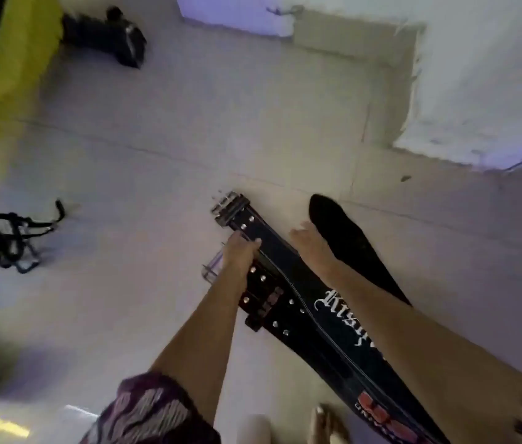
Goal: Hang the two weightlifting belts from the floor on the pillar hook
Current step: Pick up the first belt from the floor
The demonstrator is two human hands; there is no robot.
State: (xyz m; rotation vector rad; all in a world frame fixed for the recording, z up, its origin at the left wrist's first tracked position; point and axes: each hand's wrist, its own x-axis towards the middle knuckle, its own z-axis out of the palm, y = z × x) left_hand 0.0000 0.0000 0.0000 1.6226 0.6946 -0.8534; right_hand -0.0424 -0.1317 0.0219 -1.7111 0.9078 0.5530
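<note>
Fingers (254,242) of the left hand (237,254) curl over the 2 stacked belts (288,283) on the floor (125,174), the right hand (309,243) open beside, so 1 belt could slip from that shallow grip.

White gothic "Kis…" on black belt (333,318)

- Pale tiled floor (163,129) with thin grout lines
- White wall (490,68) at upper right, its base scuffed
- Yellow surface (6,68) at upper left
- Dark bag (109,40) lying on the floor beside it
- Black strap tangle (0,238) at left edge
</note>
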